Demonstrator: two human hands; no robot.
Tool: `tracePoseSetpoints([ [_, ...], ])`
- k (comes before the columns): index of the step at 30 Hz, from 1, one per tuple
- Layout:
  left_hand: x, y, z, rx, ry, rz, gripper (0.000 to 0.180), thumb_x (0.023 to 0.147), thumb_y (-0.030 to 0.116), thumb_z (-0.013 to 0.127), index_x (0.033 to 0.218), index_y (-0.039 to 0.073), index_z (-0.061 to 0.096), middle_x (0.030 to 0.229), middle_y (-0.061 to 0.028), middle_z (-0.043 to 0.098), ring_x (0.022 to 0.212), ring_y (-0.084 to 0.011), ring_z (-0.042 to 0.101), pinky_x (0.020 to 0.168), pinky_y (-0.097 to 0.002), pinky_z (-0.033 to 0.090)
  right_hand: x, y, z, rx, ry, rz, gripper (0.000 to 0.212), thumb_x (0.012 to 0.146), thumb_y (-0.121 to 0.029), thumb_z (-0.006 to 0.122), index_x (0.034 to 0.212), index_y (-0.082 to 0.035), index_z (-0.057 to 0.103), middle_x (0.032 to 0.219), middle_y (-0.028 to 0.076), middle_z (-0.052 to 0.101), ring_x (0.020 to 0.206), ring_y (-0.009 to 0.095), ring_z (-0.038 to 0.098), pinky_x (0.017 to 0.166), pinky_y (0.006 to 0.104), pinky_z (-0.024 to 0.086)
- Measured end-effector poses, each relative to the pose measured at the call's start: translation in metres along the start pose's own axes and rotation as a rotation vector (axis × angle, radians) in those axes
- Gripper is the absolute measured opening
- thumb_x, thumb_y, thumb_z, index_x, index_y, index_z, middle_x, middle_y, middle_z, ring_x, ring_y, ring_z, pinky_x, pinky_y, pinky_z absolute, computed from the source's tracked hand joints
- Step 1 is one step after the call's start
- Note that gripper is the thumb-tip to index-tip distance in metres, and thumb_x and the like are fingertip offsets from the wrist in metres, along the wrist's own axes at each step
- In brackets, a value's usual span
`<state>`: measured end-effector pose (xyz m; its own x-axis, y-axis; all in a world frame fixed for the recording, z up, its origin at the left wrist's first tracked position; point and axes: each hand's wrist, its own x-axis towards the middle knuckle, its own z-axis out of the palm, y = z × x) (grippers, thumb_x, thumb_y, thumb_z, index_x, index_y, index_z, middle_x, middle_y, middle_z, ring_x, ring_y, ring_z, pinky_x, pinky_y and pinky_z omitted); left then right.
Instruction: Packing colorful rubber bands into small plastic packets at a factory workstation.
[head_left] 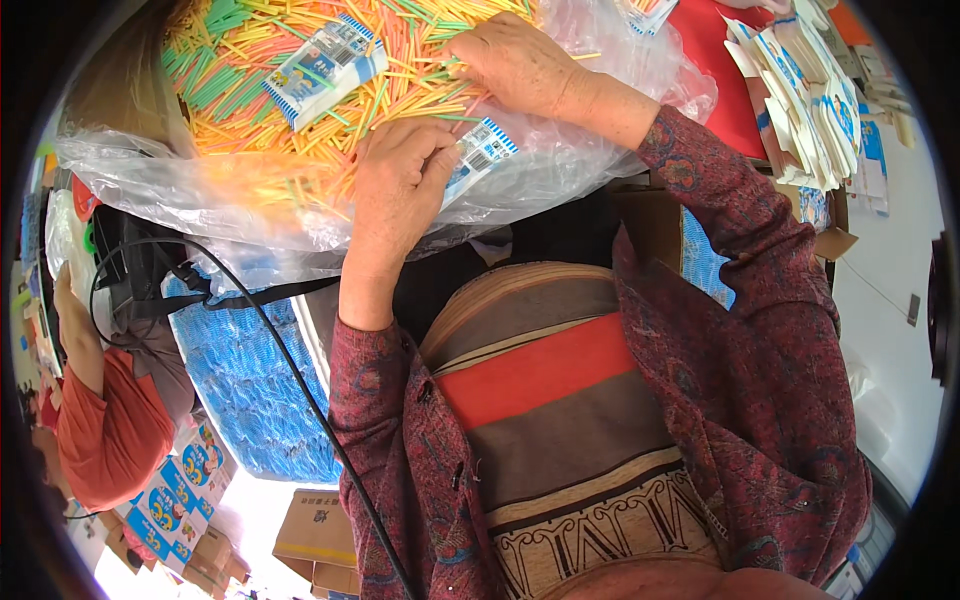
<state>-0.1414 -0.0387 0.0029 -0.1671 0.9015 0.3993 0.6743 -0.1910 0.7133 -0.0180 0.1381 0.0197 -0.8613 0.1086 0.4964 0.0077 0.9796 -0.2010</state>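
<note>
A large heap of thin coloured sticks (235, 85), yellow, green, pink and orange, lies on clear plastic sheeting (230, 190) in front of me. My left hand (405, 175) is closed at the near edge of the heap, its thumb and fingers on a small blue-and-white packet (482, 158). The packet's striped end sticks out to the right. My right hand (515, 65) is in the heap, fingers curled around some sticks; their tips are partly hidden. Another blue-and-white packet (325, 70) lies flat on the sticks, left of my hands.
Flattened white-and-blue cartons (805, 100) are stacked on a red surface (705, 60) at the right. A tray of blue packets (245, 360) stands at my left, crossed by a black cable (290, 370). A co-worker's red sleeve (115, 430) shows farther left. Cardboard boxes (315, 530) stand below.
</note>
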Motion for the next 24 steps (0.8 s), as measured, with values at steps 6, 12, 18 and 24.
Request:
tracePoseSetpoints([
  [6, -0.006, 0.009, -0.009, -0.223, -0.004, -0.168, 0.009, 0.086, 0.011, 0.062, 0.084, 0.003, 0.062, 0.097, -0.0059, 0.066, 0.093, -0.0226, 0.060, 0.086, -0.0350, 0.043, 0.009, 0.002, -0.008, 0.259, -0.115, 0.358, 0.012, 0.088, -0.015, 0.054, 0.091, -0.004, 0.056, 0.080, 0.009, 0.061, 0.075, 0.024, 0.061, 0.063, 0.0360, 0.045],
  [12, 0.018, 0.019, -0.013, -1.050, 0.342, -0.212, 0.011, 0.095, 0.011, 0.054, 0.096, 0.002, 0.060, 0.125, -0.0071, 0.056, 0.106, -0.0160, 0.056, 0.094, -0.0300, 0.043, 0.010, -0.021, -0.035, 0.726, -0.334, 0.766, 0.021, 0.089, -0.012, 0.060, 0.108, -0.006, 0.059, 0.087, 0.005, 0.062, 0.080, 0.013, 0.059, 0.072, 0.0318, 0.048],
  [18, 0.043, 0.018, -0.005, -1.115, 0.187, -0.228, 0.014, 0.096, 0.011, 0.052, 0.104, 0.001, 0.057, 0.109, -0.0043, 0.062, 0.094, -0.0087, 0.057, 0.083, -0.0224, 0.044, -0.005, -0.013, -0.010, 0.611, -0.189, 0.440, 0.022, 0.092, -0.017, 0.059, 0.111, -0.004, 0.059, 0.086, 0.006, 0.065, 0.081, 0.013, 0.060, 0.070, 0.0306, 0.049],
  [24, 0.052, 0.018, 0.001, -1.016, 0.127, -0.242, 0.017, 0.096, 0.012, 0.051, 0.109, 0.002, 0.057, 0.113, -0.0056, 0.061, 0.098, -0.0118, 0.058, 0.089, -0.0253, 0.044, 0.002, -0.017, -0.012, 0.482, -0.252, 0.546, 0.026, 0.092, -0.018, 0.060, 0.114, -0.006, 0.060, 0.101, 0.009, 0.067, 0.092, 0.018, 0.063, 0.079, 0.0354, 0.050],
])
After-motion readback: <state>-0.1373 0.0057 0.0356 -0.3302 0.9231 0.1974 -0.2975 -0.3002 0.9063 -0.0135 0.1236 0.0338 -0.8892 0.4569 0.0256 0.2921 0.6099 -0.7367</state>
